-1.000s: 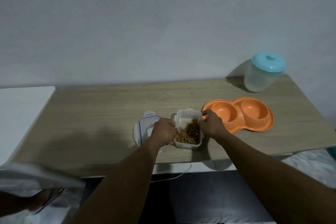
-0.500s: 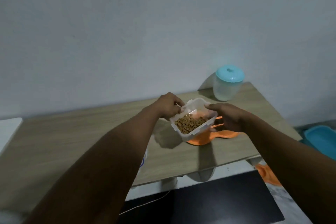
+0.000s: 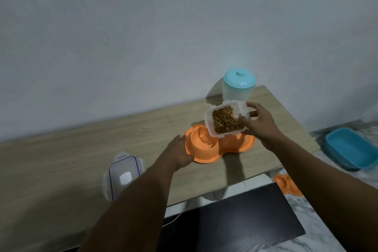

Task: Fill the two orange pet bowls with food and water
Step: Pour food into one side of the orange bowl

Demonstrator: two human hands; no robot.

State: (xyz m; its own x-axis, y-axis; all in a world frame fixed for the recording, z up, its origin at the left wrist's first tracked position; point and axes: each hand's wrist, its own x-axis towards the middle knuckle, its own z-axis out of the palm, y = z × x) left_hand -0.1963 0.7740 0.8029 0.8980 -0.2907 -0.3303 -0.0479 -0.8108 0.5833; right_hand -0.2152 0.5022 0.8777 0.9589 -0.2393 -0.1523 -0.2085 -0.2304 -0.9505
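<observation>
In the head view, the food step is judged to be in hand. A clear container (image 3: 226, 117) holding brown kibble (image 3: 224, 119) is gripped by the right hand (image 3: 258, 124) — thumb over the near rim, fingers wrapped behind the far wall — and is held tilted in the air above the double orange pet bowl (image 3: 216, 145), which sits on the tabletop (image 3: 81, 149) towards its right end. Both wells look empty so far as can be seen, though the right one is largely hidden behind the container. The left hand (image 3: 178, 154) is laid at the bowl's left rim, fingers loosely together and holding nothing; whether it actually touches the rim cannot be told. The container's lid (image 3: 123, 176) lies flat on the tabletop near the front edge, and a translucent jug with a teal lid (image 3: 238, 88) stands at the back — presumably the water, still capped. A further tilt towards the left well is called for next, with the bowl steadied so no kibble is spilled past the rim; the water is left for afterwards.
</observation>
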